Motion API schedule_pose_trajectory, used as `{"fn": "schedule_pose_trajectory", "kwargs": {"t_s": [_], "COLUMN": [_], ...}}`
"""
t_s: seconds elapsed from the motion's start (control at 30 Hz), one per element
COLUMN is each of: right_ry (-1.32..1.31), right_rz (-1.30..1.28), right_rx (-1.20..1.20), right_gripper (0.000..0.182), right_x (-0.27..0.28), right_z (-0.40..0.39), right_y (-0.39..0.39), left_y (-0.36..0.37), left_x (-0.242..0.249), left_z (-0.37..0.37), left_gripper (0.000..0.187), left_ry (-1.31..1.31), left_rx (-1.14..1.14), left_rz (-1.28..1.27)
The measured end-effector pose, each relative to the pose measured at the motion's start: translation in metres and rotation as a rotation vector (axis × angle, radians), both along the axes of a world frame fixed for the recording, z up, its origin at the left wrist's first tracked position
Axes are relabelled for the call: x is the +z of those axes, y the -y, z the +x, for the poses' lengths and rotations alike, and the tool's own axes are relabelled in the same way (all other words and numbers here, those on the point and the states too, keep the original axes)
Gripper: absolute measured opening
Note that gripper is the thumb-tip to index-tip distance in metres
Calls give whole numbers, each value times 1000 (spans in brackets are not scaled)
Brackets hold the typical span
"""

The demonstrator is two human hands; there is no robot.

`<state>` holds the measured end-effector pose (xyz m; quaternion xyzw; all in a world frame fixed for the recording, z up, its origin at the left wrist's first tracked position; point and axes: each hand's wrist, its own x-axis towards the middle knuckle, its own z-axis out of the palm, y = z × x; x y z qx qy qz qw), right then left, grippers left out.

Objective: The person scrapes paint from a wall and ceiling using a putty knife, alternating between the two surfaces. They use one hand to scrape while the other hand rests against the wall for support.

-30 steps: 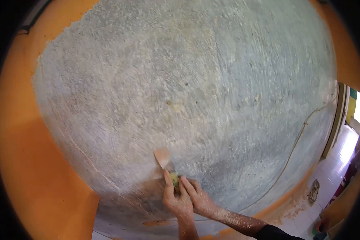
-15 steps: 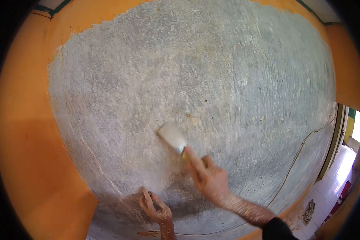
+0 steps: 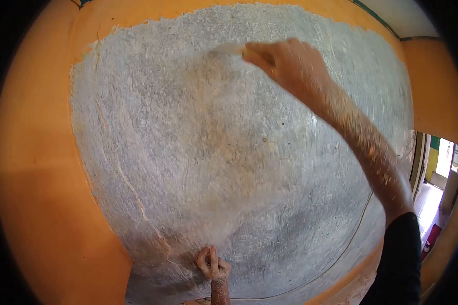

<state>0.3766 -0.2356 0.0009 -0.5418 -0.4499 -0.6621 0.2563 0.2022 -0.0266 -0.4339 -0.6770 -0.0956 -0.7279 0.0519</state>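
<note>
My right hand (image 3: 295,66) is raised to the upper part of the wall, its fingers closed around the handle of a scraper (image 3: 228,49). The blade points left and lies close against the grey wall, blurred by motion. Pale flecks coat the forearm below a black sleeve. Low on the wall, my left hand (image 3: 213,263) rests with bent fingers, a gap between them and the fingertips at the surface; nothing shows in it. Around both hands stretches the rough, bare grey wall (image 3: 188,168), with small dark holes and a pale crack down its left side.
Orange paint (image 3: 40,178) covers the adjoining left wall and borders the grey area along the top. A thin cable (image 3: 359,229) runs down the lower right of the wall. At far right, a doorway (image 3: 427,198) shows a shiny tiled floor and a red object.
My right hand has swept the scraper from the middle of the wall up to near its top. My left hand stays low against the wall. The view has tilted upward and shifted left slightly.
</note>
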Motion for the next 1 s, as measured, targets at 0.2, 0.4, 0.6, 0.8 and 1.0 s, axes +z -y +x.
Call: {"fn": "schedule_pose_trajectory", "kwargs": {"t_s": [0.2,0.4,0.6,0.8,1.0], "right_ry": [-28,-142,-137,-142,-121], "right_rz": [-27,-20,-75,-57,-38], "right_rx": [-57,70,66,184,127], "right_gripper": [33,34,30,30,30], "right_x": [62,89,111,115,112], "right_z": [-7,-31,-32,-25,-33], "right_y": [0,3,8,-4,-10], "left_y": [2,0,-3,-1,1], "left_x": [8,5,3,2,5], "left_z": [-2,-3,-2,6,4], "left_gripper": [39,38,37,36,40], "left_ry": [-5,-31,-39,58,32], "left_rx": [4,-21,27,-49,-32], "left_rz": [57,58,77,29,65]}}
